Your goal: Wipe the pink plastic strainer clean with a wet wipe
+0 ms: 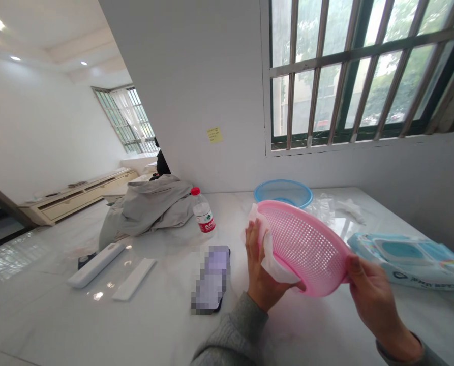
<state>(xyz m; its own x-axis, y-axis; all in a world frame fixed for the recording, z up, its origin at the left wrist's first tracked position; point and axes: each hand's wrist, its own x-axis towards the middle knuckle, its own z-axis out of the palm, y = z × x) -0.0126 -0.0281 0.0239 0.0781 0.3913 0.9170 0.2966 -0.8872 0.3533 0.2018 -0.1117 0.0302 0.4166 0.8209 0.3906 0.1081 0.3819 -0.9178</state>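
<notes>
A pink plastic basket with many small holes (303,244) is held tilted above the table, its inside turned partly toward me. My right hand (377,297) pinches the basket's rim at the right, thumb on the inner side. On the left side, my left hand (263,267) is closed on a white wipe (278,267), pressing it against the basket's rim and wall. The wipe is folded over the edge, and part of it lies hidden behind the fingers. Just behind the pink basket stands a blue basket (283,193) on the table.
A blue pack of wipes (410,262) lies at the right, near crumpled clear plastic (322,208). Left of my hands are a phone (212,279), a red-capped water bottle (203,211), two white bars (97,265) and a grey cloth (156,203). A barred window is behind.
</notes>
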